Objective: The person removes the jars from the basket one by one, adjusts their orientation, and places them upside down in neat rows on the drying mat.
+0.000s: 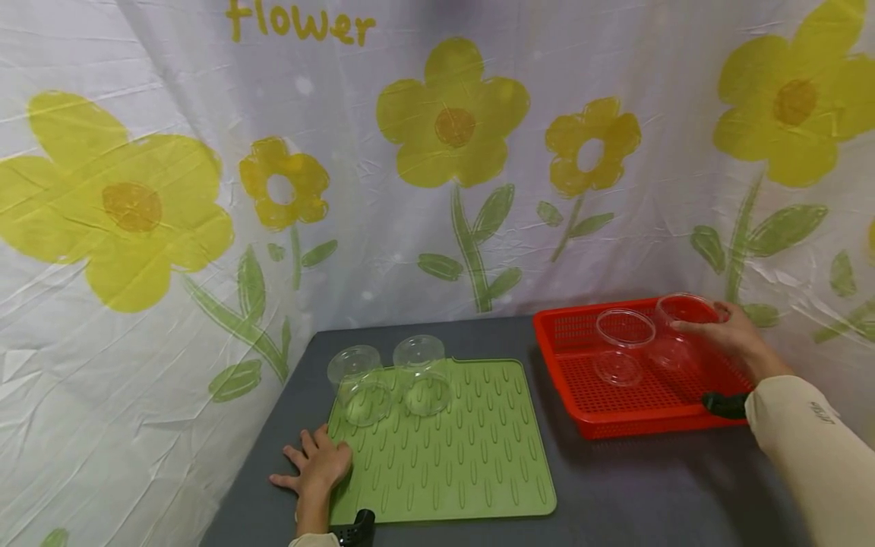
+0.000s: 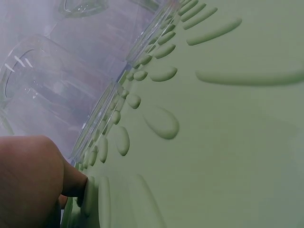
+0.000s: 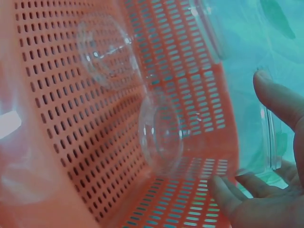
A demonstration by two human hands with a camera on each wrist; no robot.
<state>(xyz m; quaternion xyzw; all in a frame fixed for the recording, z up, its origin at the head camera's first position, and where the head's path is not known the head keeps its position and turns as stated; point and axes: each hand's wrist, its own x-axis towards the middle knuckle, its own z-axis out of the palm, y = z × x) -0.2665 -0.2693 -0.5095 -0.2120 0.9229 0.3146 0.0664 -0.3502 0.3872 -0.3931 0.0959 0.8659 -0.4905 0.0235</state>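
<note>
My right hand (image 1: pixel 734 338) is over the red basket (image 1: pixel 581 416), its thumb and fingers around the rim of a clear plastic cup (image 1: pixel 671 354). In the right wrist view the cup's round base (image 3: pixel 161 135) is close to the basket wall, and the thumb (image 3: pixel 280 97) is at the rim. Another clear cup (image 1: pixel 618 368) stands rim up beside it. On the table, my left hand (image 1: pixel 321 463) rests with fingers spread, its thumb (image 2: pixel 33 175) at the green mat's (image 1: pixel 478 471) left edge. Two clear cups (image 1: pixel 365 403) (image 1: pixel 427 393) stand rim down on the mat's far left.
The mat has raised oblong ridges and lies on a dark grey table (image 1: pixel 615 494). Behind the table hangs a white curtain (image 1: pixel 355 251) printed with yellow flowers. A dark wrist strap (image 1: pixel 726 405) shows at the right sleeve, close to the basket's front rim.
</note>
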